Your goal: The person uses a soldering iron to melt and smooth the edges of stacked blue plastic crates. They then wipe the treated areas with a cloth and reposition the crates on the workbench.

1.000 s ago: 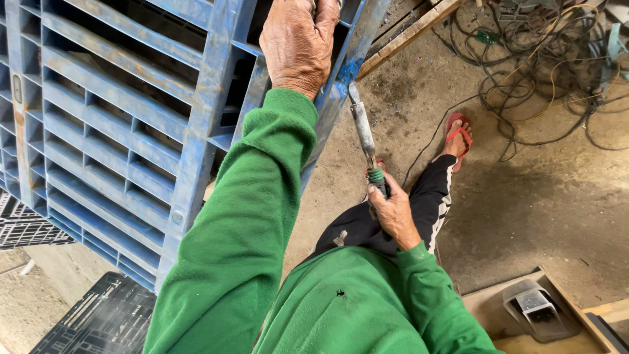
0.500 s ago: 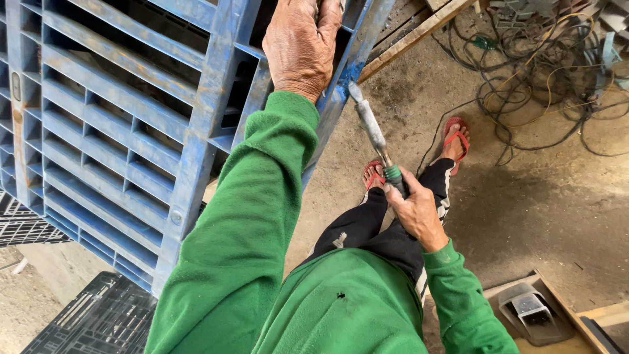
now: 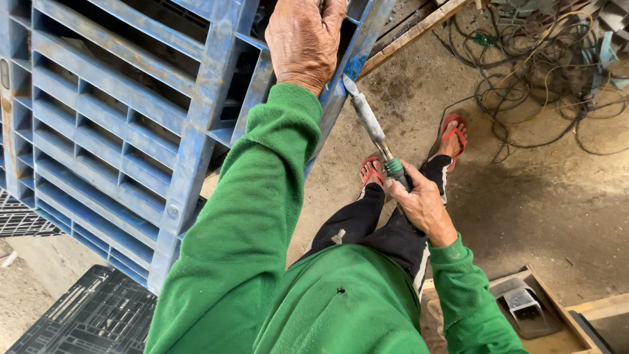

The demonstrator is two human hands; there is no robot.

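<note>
Hands show in the head view. Left hand [image 3: 304,39] is curled over the top edge of a big blue pallet [image 3: 118,124] that stands on its side. Right hand [image 3: 422,203] is wrapped tight on the green grip of a long grey tool [image 3: 370,124]. That tool points up from the hand, and its tip touches the pallet edge just below the left hand. Red sandals [image 3: 452,134] stand on the floor [image 3: 544,196]. Tangled wires [image 3: 544,72] lie past them.
</note>
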